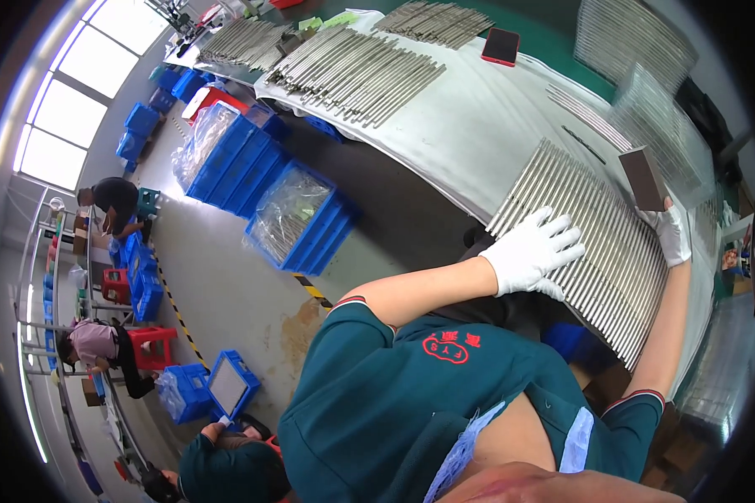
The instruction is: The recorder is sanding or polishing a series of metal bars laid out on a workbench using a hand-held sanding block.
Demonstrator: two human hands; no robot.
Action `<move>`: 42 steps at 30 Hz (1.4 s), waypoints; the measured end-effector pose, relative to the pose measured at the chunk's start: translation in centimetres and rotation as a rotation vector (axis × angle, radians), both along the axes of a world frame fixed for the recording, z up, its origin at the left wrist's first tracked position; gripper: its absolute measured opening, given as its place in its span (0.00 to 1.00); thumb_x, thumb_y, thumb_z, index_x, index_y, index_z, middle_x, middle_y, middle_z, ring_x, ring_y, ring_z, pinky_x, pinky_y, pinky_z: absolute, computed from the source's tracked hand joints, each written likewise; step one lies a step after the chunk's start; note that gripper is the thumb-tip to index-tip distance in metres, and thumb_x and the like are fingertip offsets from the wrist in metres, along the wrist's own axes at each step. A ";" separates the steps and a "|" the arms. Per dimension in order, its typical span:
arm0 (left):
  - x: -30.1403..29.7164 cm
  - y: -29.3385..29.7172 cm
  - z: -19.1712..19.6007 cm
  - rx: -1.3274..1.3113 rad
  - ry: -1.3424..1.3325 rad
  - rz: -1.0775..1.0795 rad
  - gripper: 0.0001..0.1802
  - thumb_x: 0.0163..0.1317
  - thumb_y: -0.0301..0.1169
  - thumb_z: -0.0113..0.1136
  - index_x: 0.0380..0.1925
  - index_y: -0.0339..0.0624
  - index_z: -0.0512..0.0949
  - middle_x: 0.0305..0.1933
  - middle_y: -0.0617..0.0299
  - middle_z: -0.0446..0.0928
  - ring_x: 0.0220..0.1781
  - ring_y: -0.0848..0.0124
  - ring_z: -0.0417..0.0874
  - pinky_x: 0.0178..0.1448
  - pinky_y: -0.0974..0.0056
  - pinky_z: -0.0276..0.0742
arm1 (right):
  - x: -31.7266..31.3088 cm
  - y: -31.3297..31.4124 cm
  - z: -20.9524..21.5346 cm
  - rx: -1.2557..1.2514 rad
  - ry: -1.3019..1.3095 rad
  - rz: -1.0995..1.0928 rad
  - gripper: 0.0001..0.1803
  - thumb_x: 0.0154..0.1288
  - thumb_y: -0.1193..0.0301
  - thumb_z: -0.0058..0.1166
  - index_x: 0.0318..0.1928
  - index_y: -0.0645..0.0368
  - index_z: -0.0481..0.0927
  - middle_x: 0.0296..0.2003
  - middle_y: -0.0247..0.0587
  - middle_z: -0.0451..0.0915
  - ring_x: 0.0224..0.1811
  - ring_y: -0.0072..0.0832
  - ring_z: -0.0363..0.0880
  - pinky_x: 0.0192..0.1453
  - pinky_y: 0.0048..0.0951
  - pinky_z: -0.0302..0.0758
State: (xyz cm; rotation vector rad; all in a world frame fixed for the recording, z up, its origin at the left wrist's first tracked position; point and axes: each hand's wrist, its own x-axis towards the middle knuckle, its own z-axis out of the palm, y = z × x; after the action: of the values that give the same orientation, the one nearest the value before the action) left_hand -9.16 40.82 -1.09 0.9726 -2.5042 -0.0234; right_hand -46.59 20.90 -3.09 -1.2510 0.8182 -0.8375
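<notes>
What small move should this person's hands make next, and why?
Perhaps bring the brown block over the metal rods: the right hand holds it close beside them, while the left hand lies with fingers spread at their other side.

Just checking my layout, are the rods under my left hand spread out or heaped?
Spread out: the rods lie side by side in a row, with thin dark lines showing between many.

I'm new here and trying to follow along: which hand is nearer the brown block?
Right. The right hand holds the block at its near end; the left hand is apart from it, spread over the rods, farther left.
</notes>
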 end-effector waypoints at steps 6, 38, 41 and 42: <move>0.1 -0.1 0.3 0.040 -0.026 -0.010 0.50 0.53 0.65 0.61 0.67 0.41 0.69 0.67 0.51 0.70 0.71 0.52 0.67 0.75 0.45 0.58 | -2.3 0.7 -0.7 0.036 0.016 -0.040 0.41 0.72 0.46 0.54 0.73 0.64 0.64 0.66 0.47 0.74 0.68 0.37 0.75 0.70 0.34 0.73; 0.4 -0.2 2.1 0.075 -0.192 -0.046 0.50 0.54 0.63 0.61 0.69 0.40 0.68 0.68 0.47 0.70 0.71 0.48 0.67 0.74 0.43 0.57 | -5.5 8.7 2.3 -0.081 -0.097 -0.164 0.33 0.75 0.55 0.53 0.70 0.65 0.68 0.62 0.46 0.77 0.62 0.33 0.77 0.70 0.34 0.71; 1.8 -1.0 2.7 0.124 -0.113 -0.080 0.49 0.55 0.63 0.63 0.68 0.38 0.69 0.67 0.41 0.70 0.72 0.43 0.66 0.76 0.42 0.57 | -5.4 10.5 3.5 -0.071 -0.204 -0.148 0.32 0.75 0.58 0.54 0.71 0.64 0.68 0.66 0.46 0.74 0.69 0.35 0.72 0.75 0.36 0.65; 3.2 -1.6 2.7 0.084 -0.086 -0.003 0.48 0.56 0.62 0.63 0.67 0.37 0.69 0.67 0.39 0.70 0.72 0.41 0.66 0.76 0.42 0.58 | -2.1 13.0 6.7 -0.226 0.216 -0.214 0.31 0.73 0.60 0.57 0.72 0.58 0.69 0.66 0.44 0.74 0.69 0.35 0.72 0.75 0.35 0.65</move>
State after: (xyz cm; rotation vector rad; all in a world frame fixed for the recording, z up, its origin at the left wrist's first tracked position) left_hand -6.00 39.23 1.57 1.0230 -2.6015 -0.0908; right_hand -48.67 33.86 3.56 -1.4897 1.0677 -0.9993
